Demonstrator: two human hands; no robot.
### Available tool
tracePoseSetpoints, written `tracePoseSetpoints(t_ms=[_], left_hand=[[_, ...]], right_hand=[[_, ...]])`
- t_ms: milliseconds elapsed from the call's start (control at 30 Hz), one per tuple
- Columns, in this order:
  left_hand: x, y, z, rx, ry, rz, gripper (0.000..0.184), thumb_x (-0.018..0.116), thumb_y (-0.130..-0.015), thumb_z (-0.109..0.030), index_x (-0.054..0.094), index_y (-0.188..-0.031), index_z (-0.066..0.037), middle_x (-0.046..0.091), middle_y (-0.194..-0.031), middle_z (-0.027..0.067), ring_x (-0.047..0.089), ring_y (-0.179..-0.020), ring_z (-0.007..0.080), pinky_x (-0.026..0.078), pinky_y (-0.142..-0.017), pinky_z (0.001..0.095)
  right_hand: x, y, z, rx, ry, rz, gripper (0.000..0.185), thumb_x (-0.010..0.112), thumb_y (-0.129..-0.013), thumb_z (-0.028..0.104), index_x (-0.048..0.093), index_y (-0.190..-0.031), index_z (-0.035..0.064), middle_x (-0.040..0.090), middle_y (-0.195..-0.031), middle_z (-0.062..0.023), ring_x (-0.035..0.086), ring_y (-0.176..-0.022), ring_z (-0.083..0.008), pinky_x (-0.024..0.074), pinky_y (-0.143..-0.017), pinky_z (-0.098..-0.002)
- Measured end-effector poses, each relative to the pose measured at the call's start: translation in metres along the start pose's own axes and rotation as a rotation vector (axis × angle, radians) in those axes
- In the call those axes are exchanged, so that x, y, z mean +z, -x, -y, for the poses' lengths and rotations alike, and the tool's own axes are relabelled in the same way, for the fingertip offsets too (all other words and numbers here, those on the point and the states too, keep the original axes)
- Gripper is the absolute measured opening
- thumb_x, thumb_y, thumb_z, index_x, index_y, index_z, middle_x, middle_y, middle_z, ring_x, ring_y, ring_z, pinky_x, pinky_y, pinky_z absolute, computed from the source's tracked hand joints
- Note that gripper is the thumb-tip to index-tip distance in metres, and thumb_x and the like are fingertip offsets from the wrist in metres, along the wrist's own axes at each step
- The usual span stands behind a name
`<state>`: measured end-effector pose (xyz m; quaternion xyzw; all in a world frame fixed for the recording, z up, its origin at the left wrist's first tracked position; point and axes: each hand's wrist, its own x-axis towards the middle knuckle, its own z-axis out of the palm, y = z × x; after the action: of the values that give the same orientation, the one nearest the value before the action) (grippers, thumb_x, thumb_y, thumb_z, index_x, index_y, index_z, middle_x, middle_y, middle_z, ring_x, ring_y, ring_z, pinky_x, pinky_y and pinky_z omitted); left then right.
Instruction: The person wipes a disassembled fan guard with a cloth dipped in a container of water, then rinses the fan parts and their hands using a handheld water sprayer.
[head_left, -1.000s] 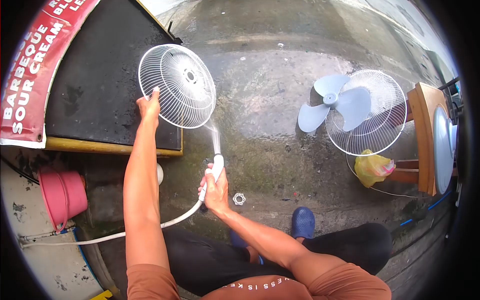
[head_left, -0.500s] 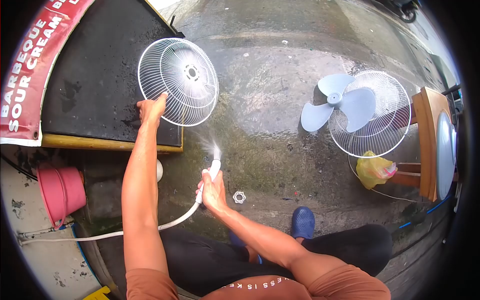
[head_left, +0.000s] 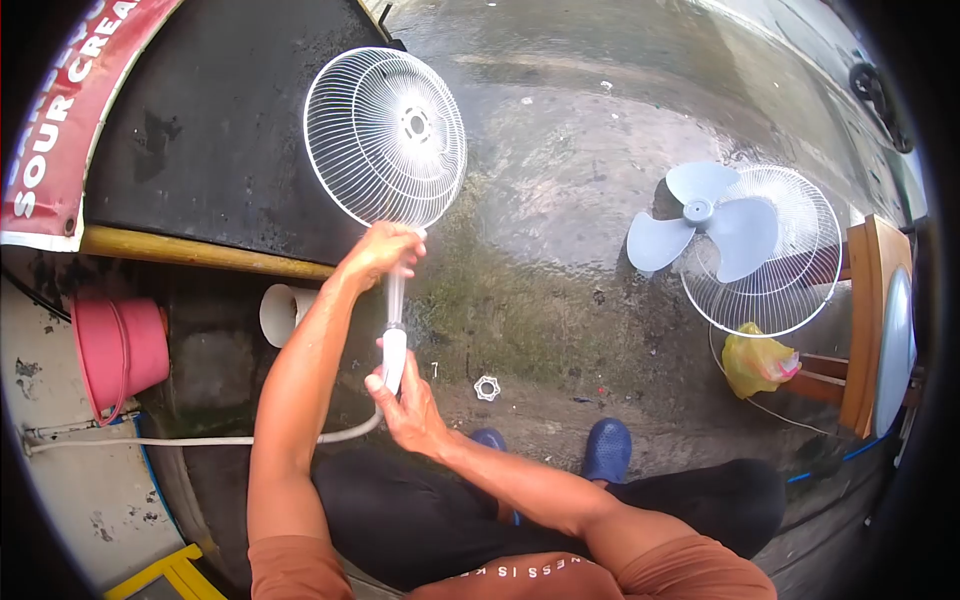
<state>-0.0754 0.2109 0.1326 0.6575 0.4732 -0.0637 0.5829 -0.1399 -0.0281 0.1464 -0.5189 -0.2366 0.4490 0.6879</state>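
Observation:
A white wire fan grille (head_left: 350,130) stands tilted at the edge of a black tabletop (head_left: 230,130). My left hand (head_left: 383,250) is closed at its lower rim, with the fingers curled and slightly blurred. Below it, my right hand (head_left: 408,405) grips a white hand shower (head_left: 394,358), pointed upward. Its water jet (head_left: 396,300) reaches my left hand and the bottom of the grille. A pale hose (head_left: 200,441) runs left from the shower, passing behind my left forearm.
On the wet concrete at right lie grey-blue fan blades (head_left: 745,235) and a second grille (head_left: 815,285). Close by are a yellow plastic bag (head_left: 752,362) and a wooden stool (head_left: 862,330). A pink bucket (head_left: 125,350), white container (head_left: 280,315) and plastic ring nut (head_left: 487,388) sit nearer me.
My left hand has shifted from the grille's left side to its lower rim. The grille sits slightly higher and further right in view. My right hand and the shower have moved lower and left.

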Motion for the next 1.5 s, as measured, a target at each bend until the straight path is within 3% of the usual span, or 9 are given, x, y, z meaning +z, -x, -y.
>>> tracePoseSetpoints(t_ms=[333,500,633,733,767,867,933,1100,1500], left_hand=[[-0.016,-0.030,0.052,-0.237,-0.029,0.069,0.038,0.060,-0.101,-0.038,0.061,-0.074,-0.011,0.043,-0.055,-0.0046,0.033,-0.043,0.0077,0.021,-0.041,0.0281],[0.006,-0.026,0.075,0.054,0.187,0.050,0.032,0.066,-0.099,-0.033,0.073,-0.091,-0.003,0.063,-0.065,0.0019,0.053,-0.048,0.0117,0.040,-0.040,0.0256],[0.008,0.002,0.029,-0.099,-0.133,0.033,0.028,0.068,-0.095,-0.028,0.071,-0.087,-0.001,0.063,-0.064,0.0038,0.060,-0.057,0.0148,0.048,-0.054,0.0272],[0.013,0.007,0.019,0.292,-0.355,-0.157,0.025,0.069,-0.092,-0.026,0.071,-0.086,-0.001,0.060,-0.059,0.0058,0.059,-0.052,0.0170,0.049,-0.055,0.0330],[0.014,0.004,0.017,0.376,-0.514,-0.282,0.020,0.066,-0.090,-0.019,0.071,-0.100,-0.002,0.070,-0.083,0.0127,0.068,-0.078,0.0247,0.055,-0.073,0.0410],[0.015,0.008,-0.005,0.893,-0.956,-0.693,0.035,0.062,-0.090,-0.011,0.065,-0.125,-0.005,0.064,-0.131,0.0166,0.059,-0.119,0.0329,0.048,-0.102,0.0463],[0.007,0.004,-0.016,0.855,-1.346,-0.691,0.056,0.058,-0.091,-0.006,0.050,-0.146,-0.011,0.038,-0.160,0.0140,0.034,-0.144,0.0389,0.027,-0.120,0.0536],[-0.005,-0.015,-0.013,0.685,-1.487,-0.656,0.060,0.058,-0.092,-0.011,0.043,-0.151,-0.007,0.035,-0.162,0.0149,0.024,-0.152,0.0393,0.014,-0.124,0.0598],[-0.005,-0.015,-0.010,0.699,-1.305,-0.685,0.052,0.061,-0.090,-0.012,0.052,-0.140,-0.004,0.043,-0.154,0.0176,0.033,-0.146,0.0412,0.021,-0.122,0.0589]], right_hand=[[0.000,-0.001,-0.008,0.069,0.017,-0.125,0.048,0.055,-0.105,0.031,0.041,-0.138,-0.0014,0.061,-0.085,-0.0203,0.065,-0.075,-0.0343,0.0499,-0.072,-0.0448],[-0.002,-0.009,0.000,0.006,0.018,-0.086,0.049,0.054,-0.106,0.029,0.038,-0.142,-0.0009,0.062,-0.083,-0.0161,0.063,-0.072,-0.0283,0.0501,-0.069,-0.0417],[-0.003,-0.018,0.016,-0.146,0.013,-0.201,0.051,0.053,-0.106,0.032,0.037,-0.142,-0.0007,0.062,-0.081,-0.0141,0.062,-0.070,-0.0245,0.0502,-0.066,-0.0404],[-0.013,-0.038,0.026,-0.067,-0.016,-0.231,0.053,0.054,-0.105,0.034,0.037,-0.141,-0.0017,0.062,-0.082,-0.0129,0.062,-0.070,-0.0223,0.0500,-0.065,-0.0385],[-0.017,-0.045,0.033,-0.019,-0.063,-0.217,0.053,0.054,-0.105,0.034,0.038,-0.141,-0.0028,0.062,-0.080,-0.0111,0.062,-0.068,-0.0195,0.0494,-0.063,-0.0363],[-0.026,-0.054,0.037,-0.048,-0.106,-0.192,0.054,0.052,-0.107,0.029,0.035,-0.146,-0.0032,0.060,-0.083,-0.0054,0.060,-0.074,-0.0126,0.0503,-0.068,-0.0299],[-0.028,-0.059,0.042,-0.093,-0.124,-0.203,0.052,0.051,-0.107,0.028,0.035,-0.147,-0.0027,0.059,-0.085,-0.0046,0.059,-0.074,-0.0120,0.0506,-0.068,-0.0287],[-0.033,-0.068,0.049,-0.056,-0.207,-0.205,0.052,0.050,-0.108,0.026,0.033,-0.147,-0.0024,0.057,-0.089,-0.0049,0.059,-0.075,-0.0116,0.0523,-0.068,-0.0281],[-0.033,-0.068,0.034,-0.014,-0.213,-0.219,0.053,0.051,-0.107,0.030,0.034,-0.146,-0.0016,0.057,-0.085,-0.0055,0.059,-0.071,-0.0123,0.0533,-0.066,-0.0300]])
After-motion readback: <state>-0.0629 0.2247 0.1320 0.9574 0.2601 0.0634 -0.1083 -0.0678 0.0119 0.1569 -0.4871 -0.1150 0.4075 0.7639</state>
